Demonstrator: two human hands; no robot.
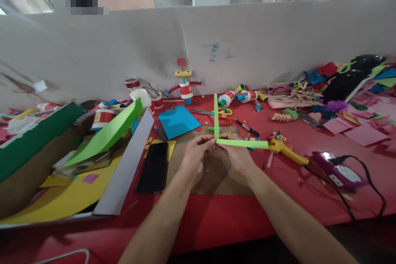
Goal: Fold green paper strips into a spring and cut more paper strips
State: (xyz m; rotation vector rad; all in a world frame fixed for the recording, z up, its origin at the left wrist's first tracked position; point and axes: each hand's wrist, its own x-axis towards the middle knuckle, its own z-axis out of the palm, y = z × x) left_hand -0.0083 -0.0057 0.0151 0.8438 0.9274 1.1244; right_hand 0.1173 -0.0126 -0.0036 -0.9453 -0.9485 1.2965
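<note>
Two light green paper strips [243, 143] meet at a right angle, one pointing away from me and the other to the right. At their corner my left hand [199, 150] is closed, thumb and fingers pinching the paper. My right hand [233, 152] is closed on the same corner from the other side, its fingers partly hidden under the sideways strip. Both hands are above a brown cardboard sheet [210, 181]. Just beyond them lie scissors [227, 112] with yellow-and-red handles and a small green folded paper spring [213, 129]. A yellow glue gun [287, 152] lies by the right strip's end.
A black phone [153, 167] and blue paper sheet [179, 121] lie left of centre. Further left stands a box [123, 169] of coloured paper. A paper-cup robot figure [185, 90] stands by the back wall. To the right are a purple power strip [338, 169] with cables and pink paper scraps [366, 134].
</note>
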